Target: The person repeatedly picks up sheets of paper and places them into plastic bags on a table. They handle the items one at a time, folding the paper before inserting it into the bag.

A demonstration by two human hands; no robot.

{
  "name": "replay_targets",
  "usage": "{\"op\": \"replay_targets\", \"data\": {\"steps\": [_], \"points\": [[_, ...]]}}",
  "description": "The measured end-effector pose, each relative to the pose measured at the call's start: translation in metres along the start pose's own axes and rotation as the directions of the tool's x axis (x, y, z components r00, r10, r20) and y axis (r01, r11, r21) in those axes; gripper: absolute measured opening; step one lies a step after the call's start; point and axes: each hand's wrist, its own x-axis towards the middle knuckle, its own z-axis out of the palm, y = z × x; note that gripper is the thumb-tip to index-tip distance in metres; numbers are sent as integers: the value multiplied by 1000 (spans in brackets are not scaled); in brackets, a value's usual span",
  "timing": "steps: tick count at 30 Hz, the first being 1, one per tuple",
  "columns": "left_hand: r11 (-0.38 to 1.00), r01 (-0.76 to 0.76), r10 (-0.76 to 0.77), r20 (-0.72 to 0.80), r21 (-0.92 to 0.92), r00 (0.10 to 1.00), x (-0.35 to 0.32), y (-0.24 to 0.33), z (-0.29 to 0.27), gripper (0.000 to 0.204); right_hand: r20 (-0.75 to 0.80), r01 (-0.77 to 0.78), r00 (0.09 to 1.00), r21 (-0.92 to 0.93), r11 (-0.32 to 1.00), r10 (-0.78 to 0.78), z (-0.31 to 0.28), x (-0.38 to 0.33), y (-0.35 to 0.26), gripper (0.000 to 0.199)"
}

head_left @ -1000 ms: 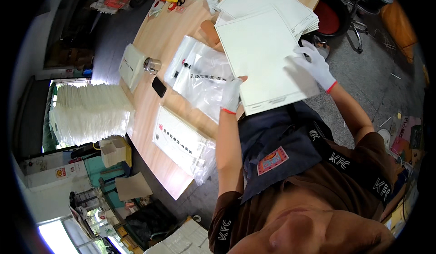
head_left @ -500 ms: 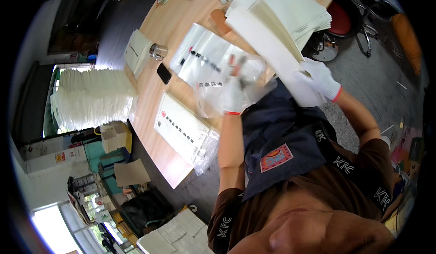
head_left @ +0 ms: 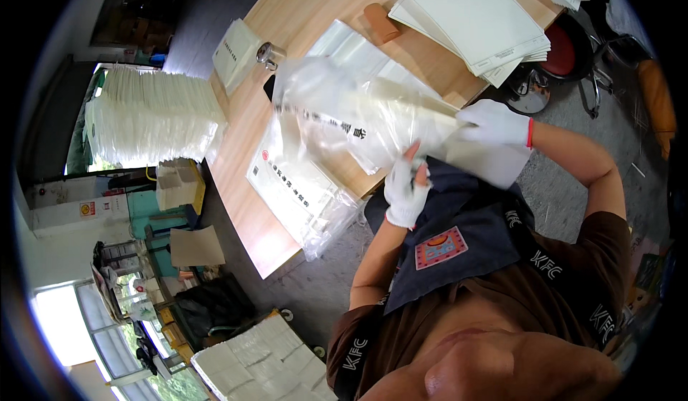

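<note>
Fingers, left hand (head_left: 405,194): gloved in white, closed in a pinch on the near lower edge of the clear plastic bag (head_left: 344,114), just in front of the dark apron.
Fingers, right hand (head_left: 494,123): gloved in white with a red cuff, clamped on a white sheet (head_left: 494,163) at the mouth of the bag; the sheet's lower part hangs out over the counter's edge, and a pale length of it shows through the plastic further in.
Bag: held up above the counter between the two hands, slanting away from the body to the upper left, crumpled and shiny, with a line of dark print along it.
Under the bag: more clear bags lie flat on the wooden counter (head_left: 301,14); a printed packed bag (head_left: 297,179) lies near the counter's left edge, its loose end drooping over the near edge.
Further out: a thick stack of white sheets (head_left: 476,17) sits on the counter's far right side, well apart from the left hand; a small brown block (head_left: 381,22) lies just beside it.
Far left of the counter: a small round metal tin (head_left: 270,54) beside a flat white packet (head_left: 235,51).
Off the counter: a tall pile of white bags (head_left: 150,118) to the left; a red stool (head_left: 566,50) to the right.
</note>
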Motion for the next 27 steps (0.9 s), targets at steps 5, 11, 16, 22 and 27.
{"op": "replay_targets", "data": {"steps": [5,11,16,22,27], "points": [[897,-386,348,193,215,917,1,-71,11,24,117,-303,944,673,674,308,37,28,7,36],[883,-445,415,196,148,888,64,50,44,42,-329,-20,944,-117,993,-20,83,67,-3,40],[987,19,-35,96,161,995,61,-20,26,27,-364,-8,931,-45,999,-9,80,20,-55,32],[948,-272,248,152,165,957,-30,-46,34,30,-594,-262,803,-288,921,43,94,-14,-34,48],[742,126,-59,-122,659,991,-97,-119,-7,23,-91,-326,945,-330,886,314,100,-27,-11,43]]}}
